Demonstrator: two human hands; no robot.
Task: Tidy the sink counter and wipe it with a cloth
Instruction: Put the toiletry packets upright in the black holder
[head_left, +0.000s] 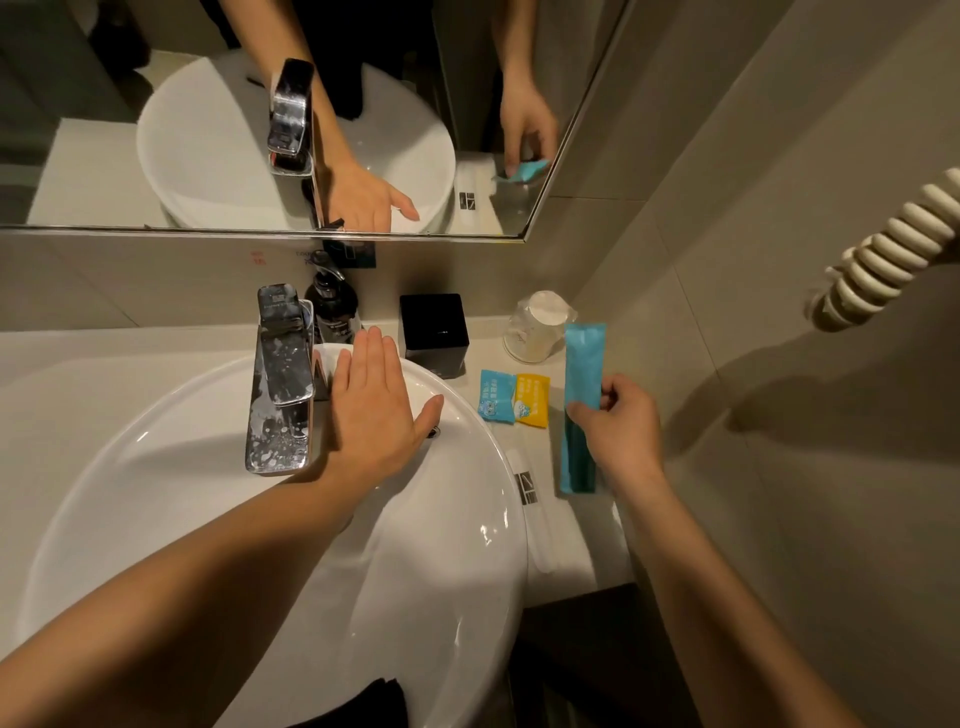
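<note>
My right hand (621, 428) pinches a long blue packet (581, 405) and holds it just above the pale counter (571, 540), right of the white basin (218, 499). My left hand (371, 410) lies flat and empty, fingers spread, on the basin's far rim beside the chrome faucet (283, 379). A small blue sachet (496, 397) and a yellow sachet (534, 400) lie side by side on the counter. A white packet with a dark logo (525, 486) lies along the basin's right edge. I see no cloth for certain; something dark shows at the bottom edge.
A black square box (434, 332) and a wrapped clear cup (537, 327) stand at the back of the counter. A dark pump bottle (332, 306) sits behind the faucet. A mirror (208, 130) hangs above. A coiled cord (893, 249) hangs on the right wall.
</note>
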